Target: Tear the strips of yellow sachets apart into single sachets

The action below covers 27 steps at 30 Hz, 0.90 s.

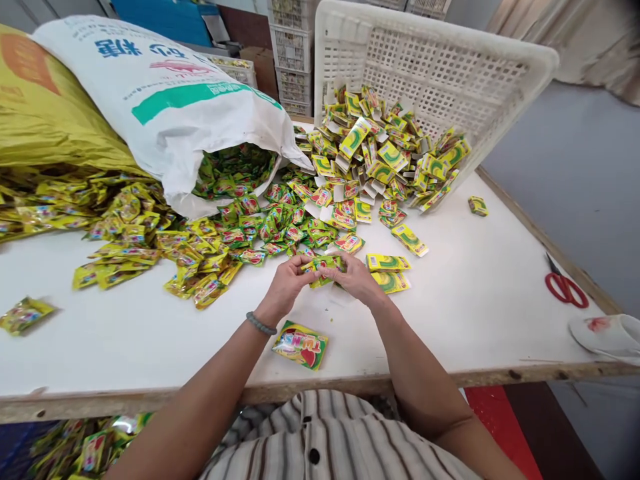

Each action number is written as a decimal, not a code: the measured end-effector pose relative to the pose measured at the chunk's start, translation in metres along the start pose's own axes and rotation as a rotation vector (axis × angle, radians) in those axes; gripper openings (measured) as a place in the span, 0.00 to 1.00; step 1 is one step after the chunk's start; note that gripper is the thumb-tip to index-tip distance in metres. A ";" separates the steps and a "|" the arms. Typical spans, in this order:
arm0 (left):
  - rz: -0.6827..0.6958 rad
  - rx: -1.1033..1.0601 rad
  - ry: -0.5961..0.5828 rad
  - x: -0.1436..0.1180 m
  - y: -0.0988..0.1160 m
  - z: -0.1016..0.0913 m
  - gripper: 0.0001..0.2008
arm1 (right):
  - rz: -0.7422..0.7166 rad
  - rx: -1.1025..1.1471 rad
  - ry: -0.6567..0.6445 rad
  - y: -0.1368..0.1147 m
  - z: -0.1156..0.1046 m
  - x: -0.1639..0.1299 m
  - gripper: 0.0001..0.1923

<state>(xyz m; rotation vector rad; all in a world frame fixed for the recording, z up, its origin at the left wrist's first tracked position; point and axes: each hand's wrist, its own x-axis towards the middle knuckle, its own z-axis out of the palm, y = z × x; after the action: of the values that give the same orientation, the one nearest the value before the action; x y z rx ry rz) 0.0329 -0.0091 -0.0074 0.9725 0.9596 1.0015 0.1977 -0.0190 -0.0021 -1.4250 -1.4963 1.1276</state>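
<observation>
My left hand and my right hand meet over the white table, both gripping a small yellow-green packet between the fingertips. Just right of my right hand lie two flat yellow-green cartons. A bigger candy sachet lies near the front edge, under my left wrist. A heap of loose candy sachets spreads from a white sack right behind my hands.
A tipped white plastic crate spills flat cartons at the back right. A yellow sack lies at the far left. Red scissors and a white cloth sit at the right edge. One sachet lies at the left.
</observation>
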 end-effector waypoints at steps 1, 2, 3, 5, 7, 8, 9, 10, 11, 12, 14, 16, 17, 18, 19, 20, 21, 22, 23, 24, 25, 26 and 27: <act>0.011 0.003 -0.023 0.003 0.001 0.004 0.22 | 0.011 0.040 -0.037 -0.001 -0.005 0.001 0.22; 0.021 0.010 -0.039 0.005 0.003 0.007 0.22 | 0.009 0.070 -0.031 -0.001 -0.009 0.001 0.20; 0.031 0.034 -0.041 0.008 0.004 0.011 0.22 | -0.001 0.085 0.025 -0.001 -0.013 0.002 0.18; 0.058 0.199 0.003 0.012 0.006 0.019 0.20 | -0.025 0.071 0.231 -0.002 -0.020 0.004 0.16; 0.113 0.540 0.044 0.014 0.007 0.028 0.16 | -0.029 0.053 0.426 -0.004 -0.026 0.005 0.16; 0.176 0.744 0.021 0.016 0.007 0.033 0.13 | -0.030 0.059 0.498 -0.005 -0.028 0.006 0.16; 0.267 0.943 -0.040 0.017 0.007 0.039 0.11 | -0.033 0.073 0.557 -0.006 -0.030 0.006 0.16; 0.375 1.122 -0.143 0.019 0.007 0.044 0.12 | -0.038 0.089 0.609 -0.007 -0.032 0.006 0.16; 0.483 1.271 -0.276 0.021 0.007 0.050 0.16 | -0.042 0.105 0.650 -0.007 -0.033 0.006 0.16; 0.575 1.391 -0.414 0.023 0.007 0.054 0.19 | -0.044 0.116 0.683 -0.008 -0.035 0.006 0.16; 0.657 1.562 -0.635 0.026 0.007 0.060 0.23 | -0.044 0.133 0.729 -0.006 -0.037 0.006 0.16; 0.632 1.652 -0.738 0.028 0.008 0.061 0.24 | -0.048 0.157 0.750 -0.004 -0.039 0.007 0.16; 0.606 1.680 -0.753 0.028 0.009 0.060 0.25 | -0.051 0.171 0.751 -0.002 -0.040 0.008 0.17; 0.580 1.703 -0.755 0.027 0.011 0.058 0.25 | -0.054 0.186 0.744 -0.001 -0.040 0.009 0.17; 0.554 1.723 -0.748 0.025 0.013 0.056 0.25 | -0.055 0.205 0.729 -0.001 -0.040 0.009 0.16; 0.521 1.742 -0.735 0.022 0.015 0.053 0.25 | -0.054 0.224 0.708 -0.001 -0.039 0.009 0.16; 0.478 1.763 -0.720 0.019 0.018 0.050 0.25 | -0.050 0.236 0.688 -0.002 -0.038 0.009 0.16; 0.425 1.784 -0.706 0.016 0.021 0.046 0.25 | -0.045 0.241 0.672 -0.003 -0.036 0.008 0.16; 0.370 1.807 -0.695 0.013 0.024 0.043 0.25 | -0.037 0.238 0.656 -0.006 -0.035 0.007 0.16; 0.317 1.832 -0.684 0.010 0.028 0.039 0.25 | -0.029 0.225 0.643 -0.008 -0.033 0.006 0.16; 0.271 1.858 -0.671 0.008 0.031 0.035 0.24 | -0.020 0.203 0.631 -0.011 -0.032 0.004 0.16; 0.235 1.882 -0.652 0.007 0.035 0.032 0.22 | -0.011 0.181 0.619 -0.013 -0.031 0.003 0.15; 0.208 1.903 -0.623 0.006 0.039 0.028 0.20 | 0.000 0.163 0.607 -0.015 -0.030 0.002 0.15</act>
<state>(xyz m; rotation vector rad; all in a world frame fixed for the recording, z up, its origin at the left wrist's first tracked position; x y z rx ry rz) 0.0522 0.0009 0.0356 2.7229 1.1044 -0.4681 0.2214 -0.0141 0.0219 -1.4763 -0.9525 0.7017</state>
